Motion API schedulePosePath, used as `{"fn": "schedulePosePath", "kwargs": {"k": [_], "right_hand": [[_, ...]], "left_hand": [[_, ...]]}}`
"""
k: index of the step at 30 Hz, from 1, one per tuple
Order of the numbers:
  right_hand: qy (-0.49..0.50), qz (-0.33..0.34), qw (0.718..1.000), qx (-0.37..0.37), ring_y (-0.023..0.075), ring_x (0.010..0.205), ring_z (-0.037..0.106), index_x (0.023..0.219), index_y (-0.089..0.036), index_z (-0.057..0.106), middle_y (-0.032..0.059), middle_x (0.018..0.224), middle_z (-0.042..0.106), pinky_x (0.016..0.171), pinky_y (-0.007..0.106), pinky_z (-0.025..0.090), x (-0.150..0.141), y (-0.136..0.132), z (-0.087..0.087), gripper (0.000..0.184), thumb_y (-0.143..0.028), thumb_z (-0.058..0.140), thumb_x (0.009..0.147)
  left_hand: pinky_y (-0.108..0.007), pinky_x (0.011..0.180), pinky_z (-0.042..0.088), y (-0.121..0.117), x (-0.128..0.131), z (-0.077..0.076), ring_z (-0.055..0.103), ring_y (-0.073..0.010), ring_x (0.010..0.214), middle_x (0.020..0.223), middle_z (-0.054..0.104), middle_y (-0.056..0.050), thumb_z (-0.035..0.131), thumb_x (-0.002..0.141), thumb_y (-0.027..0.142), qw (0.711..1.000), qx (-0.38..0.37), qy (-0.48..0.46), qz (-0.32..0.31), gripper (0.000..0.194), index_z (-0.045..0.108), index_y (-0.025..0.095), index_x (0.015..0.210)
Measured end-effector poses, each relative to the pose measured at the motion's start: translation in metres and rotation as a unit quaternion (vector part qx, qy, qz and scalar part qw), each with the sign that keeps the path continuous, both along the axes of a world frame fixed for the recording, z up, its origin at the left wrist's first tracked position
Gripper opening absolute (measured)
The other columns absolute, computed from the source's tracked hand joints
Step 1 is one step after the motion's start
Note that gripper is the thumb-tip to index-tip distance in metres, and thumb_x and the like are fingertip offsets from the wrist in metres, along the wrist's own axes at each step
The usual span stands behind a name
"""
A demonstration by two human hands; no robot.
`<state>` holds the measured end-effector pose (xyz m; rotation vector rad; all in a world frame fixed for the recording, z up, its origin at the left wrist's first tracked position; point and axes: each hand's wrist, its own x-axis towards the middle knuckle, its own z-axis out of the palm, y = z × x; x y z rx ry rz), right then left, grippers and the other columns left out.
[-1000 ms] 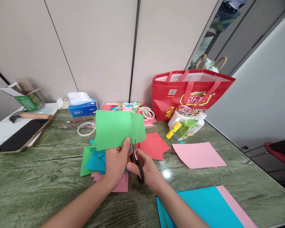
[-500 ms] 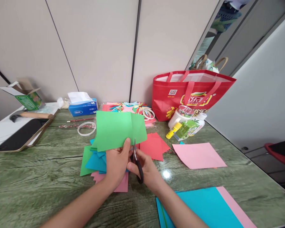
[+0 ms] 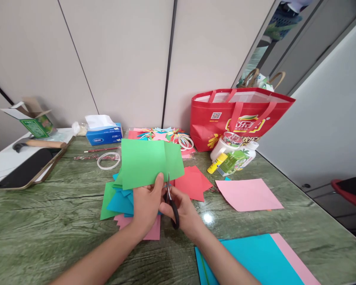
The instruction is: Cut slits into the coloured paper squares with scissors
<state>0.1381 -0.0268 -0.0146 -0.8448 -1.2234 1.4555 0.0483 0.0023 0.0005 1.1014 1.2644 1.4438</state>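
My left hand [image 3: 147,202] grips the lower edge of a creased green paper sheet [image 3: 144,162], thumb on top. In my right hand [image 3: 182,208] is a pair of scissors with black handles [image 3: 175,213]; the blades point up at the sheet's lower edge, close to its crease. Below the held sheet lie blue paper pieces [image 3: 118,204], another green piece [image 3: 106,208] and pink pieces [image 3: 152,233], partly hidden by my left hand. Red paper squares [image 3: 191,184] rest just beyond my right hand.
A pink sheet [image 3: 249,194] and large blue sheets [image 3: 249,257] lie to the right. Behind stand a red bag [image 3: 204,130], a yellow glue stick [image 3: 217,163] and a blue tissue box [image 3: 104,135]. Rolls of tape [image 3: 108,168] and a hammer [image 3: 44,143] are farther left.
Almost nothing differs. The green sheet, both hands and the scissors keep the same arrangement, with only a very slight shift of the view.
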Motion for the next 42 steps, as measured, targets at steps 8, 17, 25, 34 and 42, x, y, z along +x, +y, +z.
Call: {"fn": "schedulePosePath", "kwargs": {"k": [8,17,25,34,42], "right_hand": [[-0.018,-0.009,1.000,-0.005,0.0146,0.065,0.044,0.074,-0.019,0.048,-0.0038,0.060,0.041,0.064,0.027,0.038,-0.0002,0.0007,0.0011,0.030,-0.041,0.066,0.063],[-0.011,-0.010,1.000,-0.010,0.0128,0.059,0.041,0.074,-0.019,0.049,-0.0034,0.060,0.042,0.057,0.025,0.036,-0.0007,-0.0011,0.0000,0.030,-0.042,0.066,0.064],[-0.007,-0.007,1.000,-0.006,0.0100,0.055,0.036,0.076,-0.017,0.052,-0.0026,0.063,0.046,0.051,0.023,0.031,-0.0008,-0.0001,-0.0035,0.031,-0.041,0.067,0.062],[-0.017,-0.016,1.000,-0.009,0.0102,0.053,0.037,0.073,-0.017,0.052,-0.0033,0.060,0.045,0.050,0.023,0.032,-0.0013,-0.0003,-0.0011,0.032,-0.042,0.067,0.061],[-0.012,-0.015,1.000,0.006,0.0129,0.059,0.041,0.077,-0.019,0.051,-0.0014,0.065,0.046,0.054,0.024,0.035,0.0002,0.0010,-0.0016,0.033,-0.042,0.067,0.060]], "left_hand": [[-0.023,0.055,0.046,0.0004,-0.0005,-0.0026,0.060,-0.0157,0.058,0.061,0.064,-0.001,0.059,0.066,0.034,1.000,-0.007,0.002,0.005,0.019,0.058,0.015,0.065],[-0.023,0.054,0.045,-0.0003,-0.0003,-0.0041,0.060,-0.0167,0.060,0.063,0.065,-0.003,0.059,0.066,0.037,1.000,-0.018,0.001,0.008,0.022,0.059,0.014,0.063],[-0.022,0.050,0.044,-0.0023,-0.0004,-0.0018,0.057,-0.0147,0.053,0.054,0.060,-0.001,0.059,0.065,0.038,0.999,-0.035,-0.003,0.006,0.026,0.055,0.015,0.054],[-0.024,0.055,0.045,-0.0018,0.0010,-0.0004,0.060,-0.0171,0.059,0.062,0.063,-0.003,0.059,0.065,0.036,0.999,-0.029,-0.017,0.009,0.022,0.057,0.014,0.063],[-0.023,0.054,0.044,-0.0025,-0.0002,-0.0015,0.060,-0.0168,0.059,0.060,0.064,-0.003,0.058,0.066,0.036,0.999,-0.014,0.026,0.016,0.023,0.058,0.015,0.060]]}}
